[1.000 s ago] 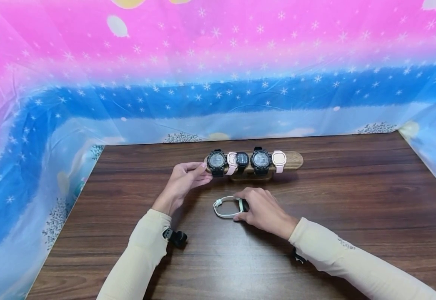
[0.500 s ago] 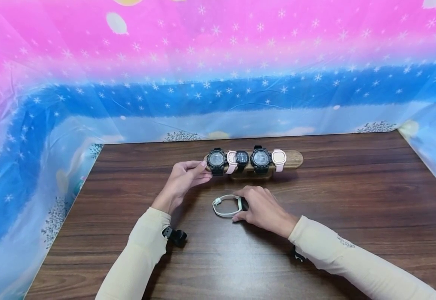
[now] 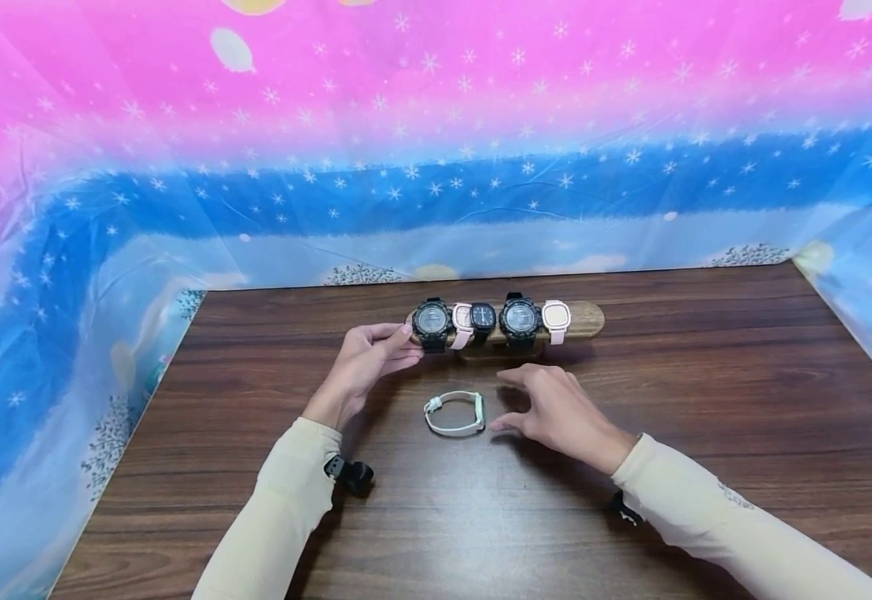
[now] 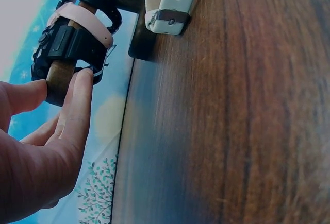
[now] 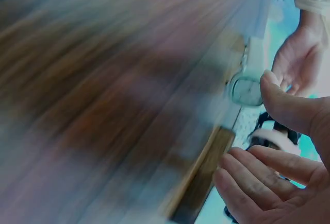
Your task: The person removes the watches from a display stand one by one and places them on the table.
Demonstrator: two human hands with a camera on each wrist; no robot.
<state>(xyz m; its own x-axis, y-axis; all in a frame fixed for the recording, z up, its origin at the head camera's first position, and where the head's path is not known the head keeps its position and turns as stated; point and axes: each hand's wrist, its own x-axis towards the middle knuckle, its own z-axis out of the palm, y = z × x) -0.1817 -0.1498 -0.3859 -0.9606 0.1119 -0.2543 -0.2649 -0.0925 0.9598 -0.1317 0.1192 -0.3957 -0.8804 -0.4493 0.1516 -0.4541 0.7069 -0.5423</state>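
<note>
A wooden watch stand (image 3: 588,320) bears a row of several watches. My left hand (image 3: 361,367) grips its left end, thumb on one side and fingers on the other, as the left wrist view shows at the bar's end (image 4: 61,74). Closest to that hand sits a chunky black watch (image 3: 432,322). In front of the stand a white watch (image 3: 479,412) lies on its side, strap buckled into a loop. My right hand (image 3: 559,415) is just right of it, thumb and fingers spread, touching nothing. The right wrist view shows the white watch's face (image 5: 247,91) beyond the thumb.
Further along the stand are a pink watch (image 3: 462,321), a small black watch (image 3: 483,317), another chunky black watch (image 3: 520,318) and a pale pink square watch (image 3: 557,317). The brown wooden table (image 3: 706,375) ends at a snowflake-patterned cloth (image 3: 436,192) behind.
My right hand has let go of the white watch and drawn back to the right, its fingers spreading. The watch stays standing on its side. The left hand has not moved.
</note>
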